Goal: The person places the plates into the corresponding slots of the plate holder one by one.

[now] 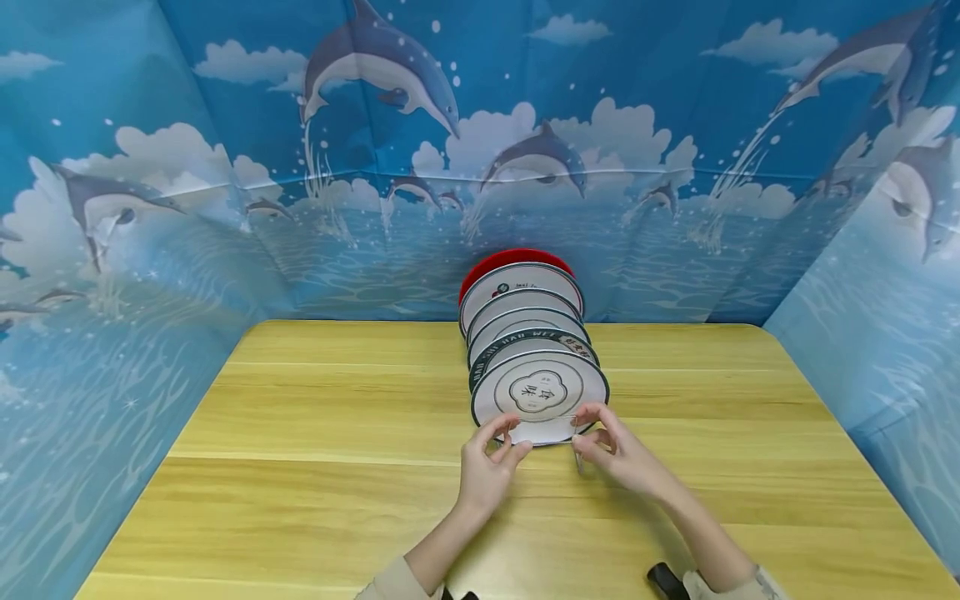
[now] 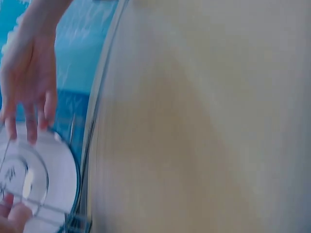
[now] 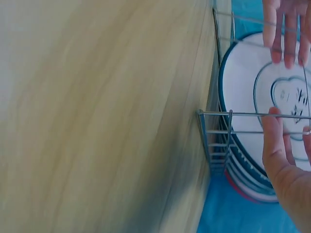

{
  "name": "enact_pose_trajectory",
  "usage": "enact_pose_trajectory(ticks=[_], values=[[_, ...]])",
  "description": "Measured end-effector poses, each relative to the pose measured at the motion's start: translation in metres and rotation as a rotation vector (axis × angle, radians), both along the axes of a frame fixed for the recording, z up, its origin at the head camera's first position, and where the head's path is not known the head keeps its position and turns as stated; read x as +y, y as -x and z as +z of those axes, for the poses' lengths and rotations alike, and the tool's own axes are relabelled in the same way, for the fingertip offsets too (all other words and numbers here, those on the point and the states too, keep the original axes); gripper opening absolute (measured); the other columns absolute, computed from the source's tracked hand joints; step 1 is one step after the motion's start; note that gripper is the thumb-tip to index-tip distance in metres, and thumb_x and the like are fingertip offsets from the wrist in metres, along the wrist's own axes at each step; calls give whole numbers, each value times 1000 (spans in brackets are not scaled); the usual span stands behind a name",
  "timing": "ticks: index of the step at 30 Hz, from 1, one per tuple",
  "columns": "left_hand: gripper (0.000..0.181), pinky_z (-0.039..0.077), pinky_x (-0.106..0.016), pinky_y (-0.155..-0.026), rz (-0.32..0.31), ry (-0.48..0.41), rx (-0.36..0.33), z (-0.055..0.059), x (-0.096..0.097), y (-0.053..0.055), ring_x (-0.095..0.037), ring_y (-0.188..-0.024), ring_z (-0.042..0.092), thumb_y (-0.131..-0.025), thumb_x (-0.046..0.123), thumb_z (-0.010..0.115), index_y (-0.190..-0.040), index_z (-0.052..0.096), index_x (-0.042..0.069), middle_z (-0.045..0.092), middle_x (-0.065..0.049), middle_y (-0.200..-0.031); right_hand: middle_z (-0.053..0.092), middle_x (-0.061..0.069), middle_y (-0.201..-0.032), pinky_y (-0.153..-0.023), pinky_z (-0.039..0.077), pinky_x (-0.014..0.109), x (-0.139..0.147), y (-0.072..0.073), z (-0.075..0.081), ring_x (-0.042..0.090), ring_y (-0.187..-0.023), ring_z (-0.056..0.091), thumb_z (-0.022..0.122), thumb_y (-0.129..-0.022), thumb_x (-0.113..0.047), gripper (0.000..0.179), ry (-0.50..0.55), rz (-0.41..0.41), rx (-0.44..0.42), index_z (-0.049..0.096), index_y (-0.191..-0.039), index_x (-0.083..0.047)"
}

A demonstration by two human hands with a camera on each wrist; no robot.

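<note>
Several round plates stand on edge, one behind another, in a silver wire dish rack. The front plate is white with a dark rim and a flower-shaped outline round some characters. Behind it shows a plate with a dark lettered band, and a red plate is at the far back. My left hand pinches the rack's front wire at its left side, thumb and fingers curled in. At the right side of the same wire frame, my right hand pinches the upright. The front plate leans just behind both hands' fingertips.
The rack stands on a yellow wood-grain table, towards its back edge. A blue curtain printed with dolphins hangs behind and along both sides. A black strap piece shows by the right sleeve.
</note>
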State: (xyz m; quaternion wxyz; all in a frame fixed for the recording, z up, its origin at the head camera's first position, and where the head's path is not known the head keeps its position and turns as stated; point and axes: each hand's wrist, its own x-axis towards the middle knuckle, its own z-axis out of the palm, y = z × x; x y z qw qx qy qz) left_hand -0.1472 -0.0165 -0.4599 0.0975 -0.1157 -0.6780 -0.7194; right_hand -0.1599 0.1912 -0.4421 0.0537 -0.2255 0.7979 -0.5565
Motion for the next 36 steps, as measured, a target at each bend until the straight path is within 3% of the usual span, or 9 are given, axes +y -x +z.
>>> enact_pose_trajectory(ticks=[5,10,16,21,27,32,34,36], values=[[34,45,-48,-90,-116,74,33,19,-20,4,-49,-103,48,-78,-8,64,-109,52,-18,53,-33,-106,47,22,-111,-64,52,25,-15,-3,1,28,-80,61,57,-91,-11,33,-41,-93,21,41,-117,3],[34,46,-49,-88,-172,204,131,26,-31,10,-49,-101,47,-80,-6,64,-109,51,-19,48,-35,-105,52,18,-107,-61,53,24,-24,-3,2,23,-78,58,60,-89,-12,33,-97,-169,69,46,-116,1],[31,48,-46,-88,-231,378,171,37,-38,16,-45,-97,49,-83,-2,63,-108,52,-16,49,-32,-101,54,17,-105,-62,53,23,-24,0,3,19,-80,58,59,-89,-9,30,-182,-149,175,46,-115,0],[32,48,-43,-89,-265,430,148,43,-38,18,-43,-96,50,-84,2,63,-109,51,-15,49,-28,-100,53,16,-106,-65,53,25,-21,2,7,21,-84,58,58,-88,-3,30,-230,-116,227,46,-115,-1],[33,47,-43,-90,-264,420,131,37,-38,22,-44,-97,49,-83,3,64,-109,52,-14,49,-28,-101,51,17,-108,-64,54,24,-21,4,7,21,-84,59,57,-89,-5,31,-217,-89,189,45,-117,-1],[33,47,-39,-91,-257,413,125,14,-38,33,-39,-97,49,-82,4,66,-110,54,-9,49,-25,-103,51,18,-110,-64,54,25,-19,5,6,21,-84,59,56,-90,-8,32,-199,-69,158,44,-118,-1],[34,48,-34,-91,-255,461,130,9,-40,36,-33,-97,50,-83,9,67,-111,54,-5,50,-20,-103,51,18,-110,-63,55,28,-17,6,4,21,-84,59,56,-91,-11,32,-207,-52,167,43,-119,-2],[34,49,-30,-90,-261,529,151,12,-43,36,-28,-96,52,-84,13,66,-112,55,-2,51,-16,-104,51,18,-111,-62,54,30,-13,7,8,20,-85,59,56,-91,-14,34,-221,-30,179,43,-120,-2]])
